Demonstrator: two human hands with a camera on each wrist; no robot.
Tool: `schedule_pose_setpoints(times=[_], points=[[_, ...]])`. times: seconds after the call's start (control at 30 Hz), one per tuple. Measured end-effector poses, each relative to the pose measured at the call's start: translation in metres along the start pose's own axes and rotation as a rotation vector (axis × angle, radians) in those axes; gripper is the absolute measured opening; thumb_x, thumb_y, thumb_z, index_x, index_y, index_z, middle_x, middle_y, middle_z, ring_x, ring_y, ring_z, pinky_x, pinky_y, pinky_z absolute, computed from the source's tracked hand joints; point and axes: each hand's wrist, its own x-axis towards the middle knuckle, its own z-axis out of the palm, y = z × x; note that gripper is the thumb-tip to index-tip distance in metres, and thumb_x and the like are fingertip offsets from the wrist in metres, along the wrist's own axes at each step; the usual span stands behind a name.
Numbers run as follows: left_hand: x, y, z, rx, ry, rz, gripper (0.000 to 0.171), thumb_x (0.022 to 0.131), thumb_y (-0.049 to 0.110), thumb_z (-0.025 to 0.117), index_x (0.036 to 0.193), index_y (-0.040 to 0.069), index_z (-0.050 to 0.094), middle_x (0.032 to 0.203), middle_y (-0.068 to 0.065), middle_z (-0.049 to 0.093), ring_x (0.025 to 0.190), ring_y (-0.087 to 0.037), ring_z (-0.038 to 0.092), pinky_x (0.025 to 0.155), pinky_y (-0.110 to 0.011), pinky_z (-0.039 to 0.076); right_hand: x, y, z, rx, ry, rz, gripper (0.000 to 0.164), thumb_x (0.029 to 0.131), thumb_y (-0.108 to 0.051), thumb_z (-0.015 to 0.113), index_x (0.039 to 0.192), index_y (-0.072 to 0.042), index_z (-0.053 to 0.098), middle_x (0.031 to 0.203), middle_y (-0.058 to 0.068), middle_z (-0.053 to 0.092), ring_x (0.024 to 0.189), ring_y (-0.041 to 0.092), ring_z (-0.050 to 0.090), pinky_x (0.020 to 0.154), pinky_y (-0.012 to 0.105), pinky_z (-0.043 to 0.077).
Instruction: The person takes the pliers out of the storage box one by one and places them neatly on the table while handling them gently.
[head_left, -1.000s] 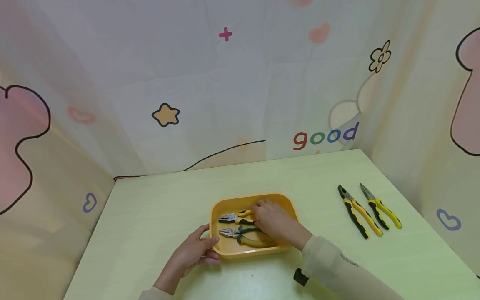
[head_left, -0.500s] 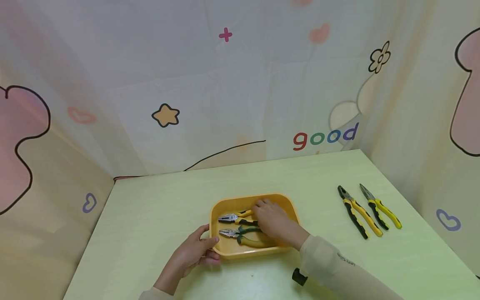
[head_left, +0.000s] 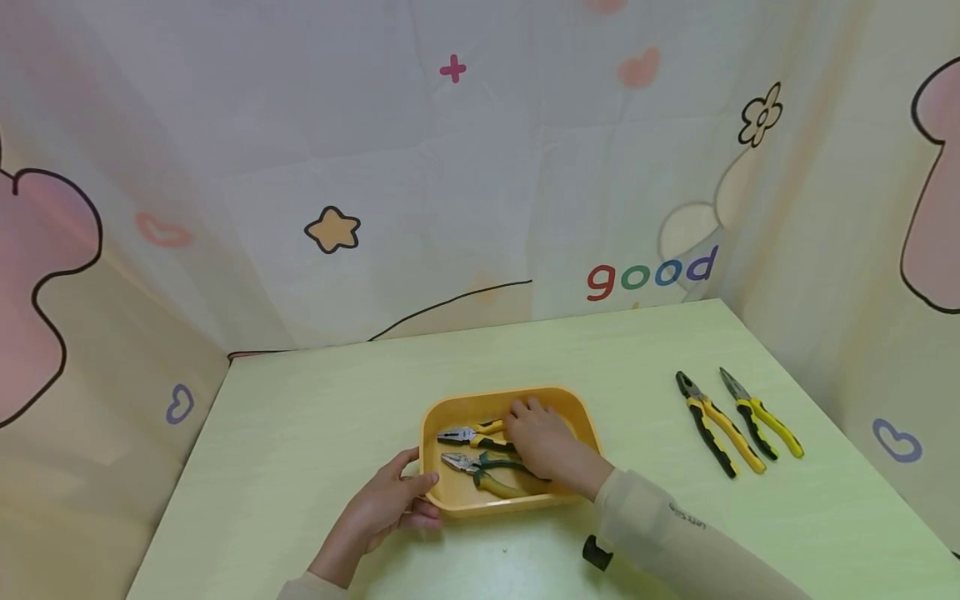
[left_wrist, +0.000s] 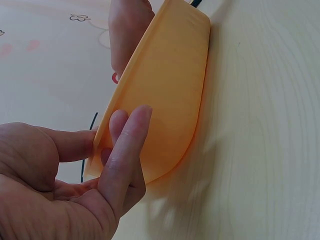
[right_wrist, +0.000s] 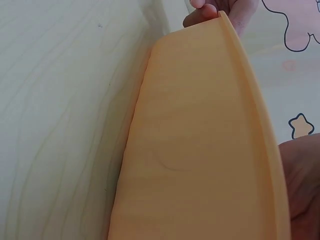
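Observation:
A yellow plastic tray stands on the table with two pairs of pliers in it. My left hand grips its left end, thumb over the rim; in the left wrist view the fingers lie against the outer wall. The upper combination pliers have yellow-and-black handles. Below them lie combination pliers with green and yellowish handles. My right hand reaches into the tray over the handle ends of the upper pair. Its fingertips are hidden, and I cannot tell whether they hold the handles.
To the right on the pale table lie yellow-and-black combination pliers and, beside them, long-nose pliers. A printed curtain hangs behind the table and along both sides.
The green-handled pliers have turned slightly in the tray, their handles swinging toward the near side. My right hand has shifted a little; the left hand keeps its place on the tray.

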Motion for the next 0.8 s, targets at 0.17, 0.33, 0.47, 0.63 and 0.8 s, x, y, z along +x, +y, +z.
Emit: schedule_pose_setpoints(times=[0.17, 0.33, 0.47, 0.63, 0.8], points=[[0.0004, 0.0006, 0.0006, 0.006, -0.001, -0.002, 0.066, 0.108, 0.011, 0.055, 0.161, -0.002, 0.017, 0.094, -0.020, 0.064, 0.070, -0.019, 0.069, 0.071, -0.040, 0.067, -0.0004, 0.0007, -0.0013, 0.027, -0.010, 0.010, 0.021, 0.107, -0.020, 0.060, 0.119, -0.004, 0.067, 0.113, 0.012, 0.062, 0.102, 0.031, 0.059, 0.082, 0.047, 0.056], [-0.0001, 0.0014, 0.0008, 0.006, 0.004, -0.002, 0.066, 0.108, 0.011, 0.055, 0.161, -0.002, 0.017, 0.094, -0.020, 0.064, 0.070, -0.019, 0.069, 0.071, -0.040, 0.067, 0.0016, 0.0031, -0.0022, 0.042, -0.023, 0.022, 0.021, 0.106, -0.021, 0.062, 0.120, -0.006, 0.067, 0.113, 0.011, 0.065, 0.104, 0.031, 0.062, 0.084, 0.047, 0.058], [-0.0007, 0.0021, 0.0013, 0.009, 0.009, -0.003, 0.066, 0.107, 0.012, 0.056, 0.160, -0.002, 0.018, 0.096, -0.021, 0.064, 0.070, -0.019, 0.069, 0.071, -0.040, 0.067, 0.0023, 0.0056, -0.0018, 0.049, -0.030, 0.004, 0.021, 0.106, -0.021, 0.062, 0.120, -0.006, 0.067, 0.112, 0.011, 0.065, 0.101, 0.030, 0.062, 0.083, 0.046, 0.058], [-0.0013, 0.0029, 0.0021, 0.013, 0.012, -0.005, 0.066, 0.107, 0.012, 0.056, 0.160, -0.002, 0.018, 0.097, -0.022, 0.063, 0.071, -0.019, 0.068, 0.072, -0.040, 0.067, 0.0027, 0.0075, -0.0008, 0.066, -0.037, -0.010, 0.020, 0.106, -0.019, 0.062, 0.120, -0.005, 0.067, 0.109, 0.011, 0.064, 0.097, 0.029, 0.061, 0.082, 0.044, 0.058], [-0.0017, 0.0039, 0.0027, 0.010, 0.009, -0.005, 0.066, 0.108, 0.011, 0.055, 0.161, -0.002, 0.018, 0.098, -0.023, 0.063, 0.071, -0.019, 0.069, 0.071, -0.039, 0.067, 0.0039, 0.0098, 0.0018, 0.085, -0.046, -0.010, 0.022, 0.105, -0.016, 0.062, 0.123, -0.004, 0.066, 0.112, 0.013, 0.063, 0.100, 0.029, 0.060, 0.083, 0.043, 0.059]])
